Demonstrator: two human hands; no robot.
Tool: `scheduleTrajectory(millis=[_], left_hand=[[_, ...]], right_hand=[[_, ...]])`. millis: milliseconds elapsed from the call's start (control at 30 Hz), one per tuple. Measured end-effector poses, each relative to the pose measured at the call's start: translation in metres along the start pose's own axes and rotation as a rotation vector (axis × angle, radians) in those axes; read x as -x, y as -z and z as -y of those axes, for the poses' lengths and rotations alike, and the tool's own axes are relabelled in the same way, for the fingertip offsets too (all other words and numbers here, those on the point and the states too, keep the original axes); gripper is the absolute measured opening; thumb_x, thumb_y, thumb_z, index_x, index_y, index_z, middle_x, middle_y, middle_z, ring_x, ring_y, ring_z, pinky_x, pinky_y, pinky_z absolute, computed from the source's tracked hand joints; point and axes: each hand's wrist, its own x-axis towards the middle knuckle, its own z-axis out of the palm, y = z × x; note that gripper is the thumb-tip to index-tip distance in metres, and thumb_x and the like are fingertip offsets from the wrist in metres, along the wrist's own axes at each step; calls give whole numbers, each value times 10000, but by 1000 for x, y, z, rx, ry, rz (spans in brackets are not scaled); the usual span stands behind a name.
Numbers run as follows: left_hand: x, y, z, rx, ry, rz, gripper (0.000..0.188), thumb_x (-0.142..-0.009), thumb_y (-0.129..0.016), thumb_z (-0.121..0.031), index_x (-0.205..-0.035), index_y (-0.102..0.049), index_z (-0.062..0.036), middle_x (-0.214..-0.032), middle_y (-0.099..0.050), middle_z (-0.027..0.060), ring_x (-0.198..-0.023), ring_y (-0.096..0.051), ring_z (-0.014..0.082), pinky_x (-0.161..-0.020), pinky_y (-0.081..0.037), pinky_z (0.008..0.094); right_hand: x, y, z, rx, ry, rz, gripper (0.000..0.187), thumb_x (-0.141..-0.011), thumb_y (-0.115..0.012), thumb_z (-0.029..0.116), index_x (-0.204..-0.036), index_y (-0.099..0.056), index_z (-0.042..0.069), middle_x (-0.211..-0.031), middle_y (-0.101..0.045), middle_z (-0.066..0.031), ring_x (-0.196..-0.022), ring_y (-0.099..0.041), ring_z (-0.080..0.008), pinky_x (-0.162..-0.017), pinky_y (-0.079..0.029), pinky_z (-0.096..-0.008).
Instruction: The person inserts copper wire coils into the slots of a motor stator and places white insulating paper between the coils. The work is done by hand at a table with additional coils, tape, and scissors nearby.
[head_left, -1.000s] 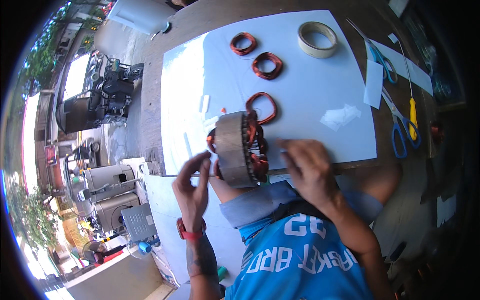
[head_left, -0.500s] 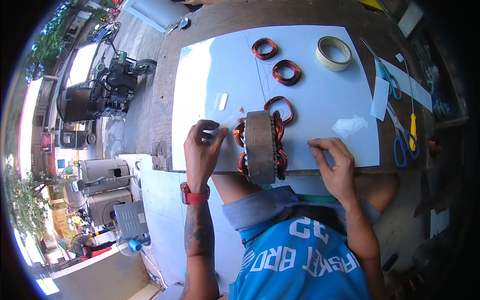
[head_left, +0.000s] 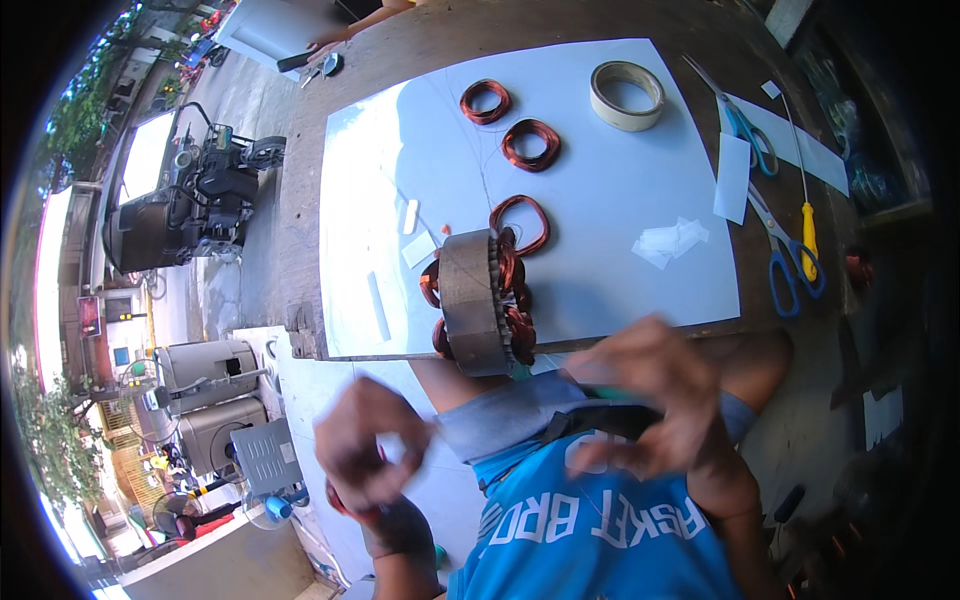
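Observation:
A motor stator [head_left: 470, 305], a grey-brown iron ring with copper coils bulging from both sides, stands on edge at the table's near side. My left hand [head_left: 370, 440] is below and to the left of it, off the table, with curled fingers smeared by motion. Over my lap, to the stator's lower right, my right hand [head_left: 655, 400] is blurred too, its thumb and fingers apart and nothing seen in them. Neither hand touches the stator. A loose copper coil [head_left: 522, 222] lies just behind it, and two more, a round coil [head_left: 486, 101] and a squarish coil [head_left: 531, 145], lie farther back.
A tape roll [head_left: 627, 97] stands on the white sheet [head_left: 590, 290], near clear strips [head_left: 670, 242]. Teal scissors [head_left: 745, 130], blue scissors [head_left: 785, 265] and a yellow screwdriver [head_left: 809, 240] lie at the right. Another person's arm [head_left: 365, 22] reaches in at the far edge.
Both hands have drawn back from the table toward my body, the left one away from the stator's side. The view has shifted, and another person's arm now shows at the far edge.

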Motion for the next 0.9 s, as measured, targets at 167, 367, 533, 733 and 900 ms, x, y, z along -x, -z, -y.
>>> scheduleTrajectory(millis=[167,367,533,733,900], left_hand=[[1,-22,-11,250,-6,-3,101,-842,-847,-89,-930,-816,-49,-785,-743,38,-691,-671,177,-628,-523,315],[-66,-9,140,-624,286,-23,293,-977,-768,-218,-1211,-771,-42,-1096,-759,129,-1000,-699,294,-874,-554,403],[-64,-11,206,-645,304,30,265,-987,-715,-136,-1234,-766,-59,-1136,-753,143,-1058,-699,282,-942,-551,397],[0,-11,49,-516,551,-360,221,-1023,-622,44,-1238,-653,2,-1053,-736,118,-949,-707,185,-865,-594,336],[94,-91,-50,324,469,-308,315,-859,-854,36,-1094,-646,6,-927,-710,138,-821,-724,258,-759,-603,370]], right_hand=[[-1,-8,18,-210,58,166,281,-885,-816,72,-1163,-774,91,-1051,-746,-66,-845,-726,-188,-717,-602,-333],[29,16,-21,-45,-254,-111,185,-994,-709,37,-1167,-760,73,-1079,-734,-104,-926,-725,-237,-800,-599,-351],[55,22,-37,49,-284,-231,164,-1002,-717,54,-1161,-758,58,-1026,-740,-120,-977,-735,-237,-792,-581,-348],[52,24,-14,-371,-311,-114,197,-963,-775,49,-1157,-753,24,-948,-724,-74,-849,-694,-174,-773,-562,-308],[57,-19,-3,-595,-316,169,226,-939,-818,116,-1141,-752,42,-981,-731,-80,-869,-723,-202,-736,-588,-329]])
